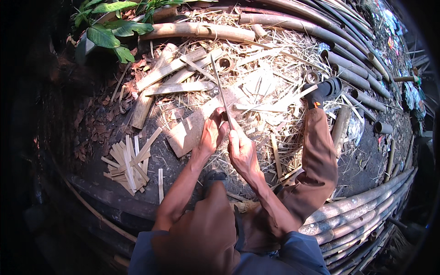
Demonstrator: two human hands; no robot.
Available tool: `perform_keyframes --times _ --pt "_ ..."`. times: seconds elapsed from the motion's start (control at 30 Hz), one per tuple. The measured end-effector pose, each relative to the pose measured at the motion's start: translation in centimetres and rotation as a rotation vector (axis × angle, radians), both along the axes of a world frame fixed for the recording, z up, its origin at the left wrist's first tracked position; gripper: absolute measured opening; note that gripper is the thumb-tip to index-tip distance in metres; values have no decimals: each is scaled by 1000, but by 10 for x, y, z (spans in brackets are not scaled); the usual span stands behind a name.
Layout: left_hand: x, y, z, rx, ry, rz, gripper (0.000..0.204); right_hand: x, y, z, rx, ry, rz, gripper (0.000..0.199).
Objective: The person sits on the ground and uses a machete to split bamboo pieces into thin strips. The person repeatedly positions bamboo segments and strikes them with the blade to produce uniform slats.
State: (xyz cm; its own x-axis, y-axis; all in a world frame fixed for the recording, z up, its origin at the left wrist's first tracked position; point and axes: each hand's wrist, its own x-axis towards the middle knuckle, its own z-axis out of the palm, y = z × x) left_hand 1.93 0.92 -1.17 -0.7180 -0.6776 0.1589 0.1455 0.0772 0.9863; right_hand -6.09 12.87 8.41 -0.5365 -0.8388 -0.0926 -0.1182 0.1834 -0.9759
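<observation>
right hand (243, 153): holds likely blade (219, 85) | left hand (211, 134): close beside

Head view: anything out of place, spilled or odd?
One pale strip lies apart from the loose strip pile at left, as if strayed. Shavings lie scattered beside the flat board, probably ordinary debris. No clear damage.
</observation>
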Motion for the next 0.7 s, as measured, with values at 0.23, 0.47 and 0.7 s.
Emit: perform_keyframes --times 0.23,0.47,0.7 --pt "35 27 18 -529 -491 63 76 5 15 -3 179 36 24 42" --pt "89 30 21 -257 -746 203 54 -4 18 34 132 41 69 57" --pt "87 28 30 -182 -665 260 37 5 -1 -6 23 22 44 63"
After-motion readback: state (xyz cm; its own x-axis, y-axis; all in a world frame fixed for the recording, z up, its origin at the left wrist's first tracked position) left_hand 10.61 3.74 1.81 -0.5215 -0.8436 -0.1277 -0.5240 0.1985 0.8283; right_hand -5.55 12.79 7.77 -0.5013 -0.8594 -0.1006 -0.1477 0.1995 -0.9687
